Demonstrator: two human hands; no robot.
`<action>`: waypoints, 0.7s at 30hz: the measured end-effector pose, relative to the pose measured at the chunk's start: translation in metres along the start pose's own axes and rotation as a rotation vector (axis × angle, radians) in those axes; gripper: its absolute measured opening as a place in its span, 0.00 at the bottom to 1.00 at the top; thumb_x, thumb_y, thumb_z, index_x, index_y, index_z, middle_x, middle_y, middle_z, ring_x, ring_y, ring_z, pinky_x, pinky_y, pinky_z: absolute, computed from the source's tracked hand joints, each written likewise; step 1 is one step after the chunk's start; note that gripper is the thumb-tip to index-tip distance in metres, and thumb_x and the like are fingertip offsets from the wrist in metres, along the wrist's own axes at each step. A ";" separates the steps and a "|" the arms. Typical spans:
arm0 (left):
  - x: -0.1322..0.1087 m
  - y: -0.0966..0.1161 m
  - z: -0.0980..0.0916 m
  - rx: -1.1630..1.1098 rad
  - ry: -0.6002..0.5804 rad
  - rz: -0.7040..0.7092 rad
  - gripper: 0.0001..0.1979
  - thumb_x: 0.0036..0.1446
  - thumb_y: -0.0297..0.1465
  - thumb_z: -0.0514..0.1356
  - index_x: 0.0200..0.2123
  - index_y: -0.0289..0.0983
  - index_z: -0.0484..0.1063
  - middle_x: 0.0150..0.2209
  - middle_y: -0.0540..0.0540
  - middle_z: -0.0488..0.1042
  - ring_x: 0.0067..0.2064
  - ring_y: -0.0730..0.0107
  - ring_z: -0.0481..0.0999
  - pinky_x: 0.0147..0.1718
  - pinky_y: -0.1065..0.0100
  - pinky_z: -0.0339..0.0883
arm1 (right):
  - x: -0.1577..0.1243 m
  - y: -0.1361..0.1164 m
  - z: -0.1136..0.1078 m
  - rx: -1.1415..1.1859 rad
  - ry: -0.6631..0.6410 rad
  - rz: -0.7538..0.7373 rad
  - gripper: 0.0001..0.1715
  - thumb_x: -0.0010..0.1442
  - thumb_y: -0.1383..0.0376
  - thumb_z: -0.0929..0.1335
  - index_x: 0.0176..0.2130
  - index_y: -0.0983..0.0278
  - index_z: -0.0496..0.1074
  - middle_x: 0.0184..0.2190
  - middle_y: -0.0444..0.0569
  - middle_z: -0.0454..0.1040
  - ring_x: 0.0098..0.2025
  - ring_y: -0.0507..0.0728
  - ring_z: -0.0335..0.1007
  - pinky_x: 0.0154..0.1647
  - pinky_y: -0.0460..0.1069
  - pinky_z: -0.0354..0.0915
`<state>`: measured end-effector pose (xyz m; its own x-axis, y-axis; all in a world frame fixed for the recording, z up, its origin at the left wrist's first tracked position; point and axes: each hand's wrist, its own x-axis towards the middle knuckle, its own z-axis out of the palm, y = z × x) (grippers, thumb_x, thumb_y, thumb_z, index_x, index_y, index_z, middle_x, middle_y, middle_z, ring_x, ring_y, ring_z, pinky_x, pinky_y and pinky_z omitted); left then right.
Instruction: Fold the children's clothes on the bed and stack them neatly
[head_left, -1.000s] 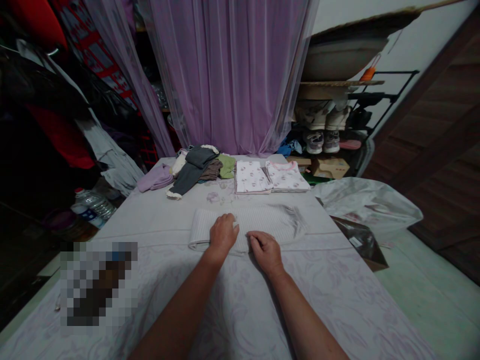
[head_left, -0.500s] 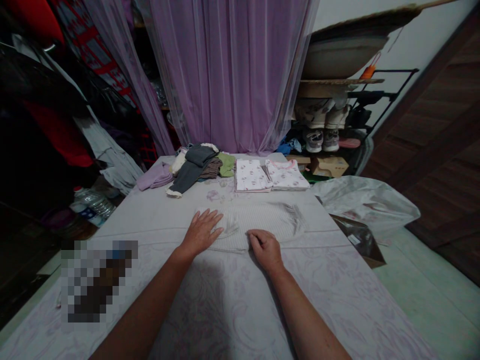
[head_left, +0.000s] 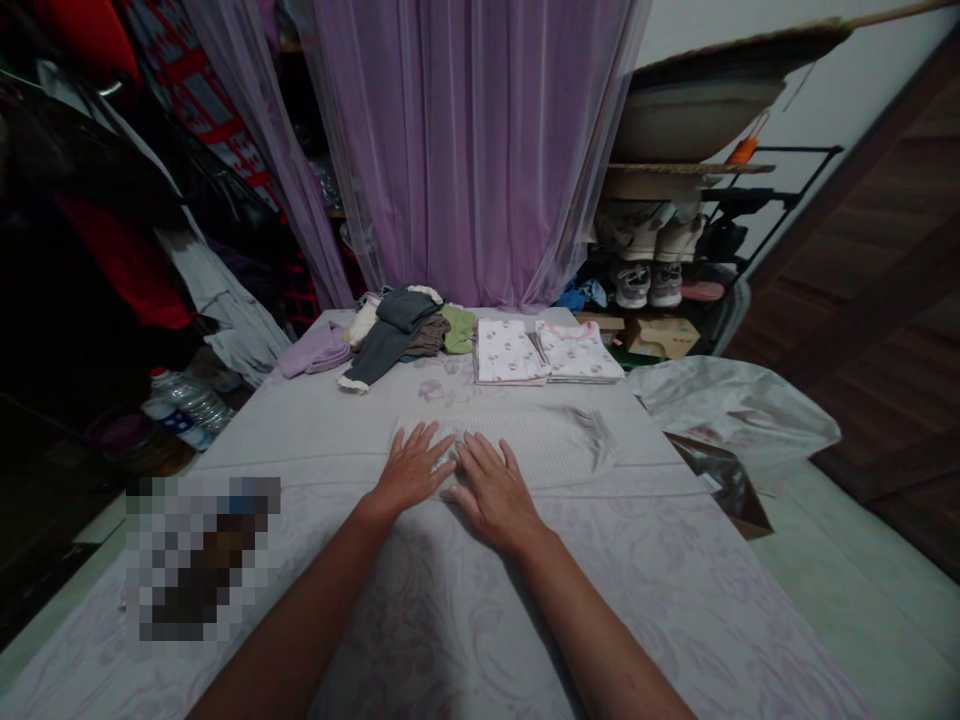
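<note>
Clearly, both hands are on the pale striped garment [head_left: 555, 445], which lies flat in front of the person on a cover with a faint floral pattern [head_left: 637, 610]; the left hand [head_left: 411, 470] is palm down at the garment's left part, the fingers of its grip extended and spread apart; the right hand [head_left: 495, 495] is just beside it, over the garment's near edge, its grip likewise loose, with the fingers extended and the thumb held away from them; the garment's right end, wrinkled and shaded, extends beyond the right hand; farther back, two folded printed garments [head_left: 506, 352] sit side by side, the right one with a pink neckline; to their left is a loose heap with a dark grey garment [head_left: 382, 345] on top, a green garment [head_left: 459, 330] at its right and a folded lilac garment [head_left: 319, 350] at its left; behind them hangs a purple curtain [head_left: 465, 150].
</note>
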<state>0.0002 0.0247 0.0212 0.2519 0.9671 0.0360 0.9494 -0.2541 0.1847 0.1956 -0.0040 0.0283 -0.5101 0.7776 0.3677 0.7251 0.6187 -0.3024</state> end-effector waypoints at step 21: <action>-0.026 -0.026 -0.047 -1.276 0.007 -0.577 0.26 0.45 0.45 0.67 0.44 0.35 0.71 0.38 0.45 0.79 0.33 0.68 0.77 0.28 0.70 0.68 | -0.014 0.010 0.016 -0.007 0.003 0.181 0.35 0.64 0.54 0.63 0.64 0.68 0.60 0.66 0.64 0.57 0.68 0.68 0.51 0.65 0.67 0.45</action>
<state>-0.0400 0.0063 0.0615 -0.1152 0.9312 -0.3460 0.0933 0.3569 0.9295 0.2025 -0.0063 0.0059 -0.3694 0.8759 0.3103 0.8082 0.4676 -0.3580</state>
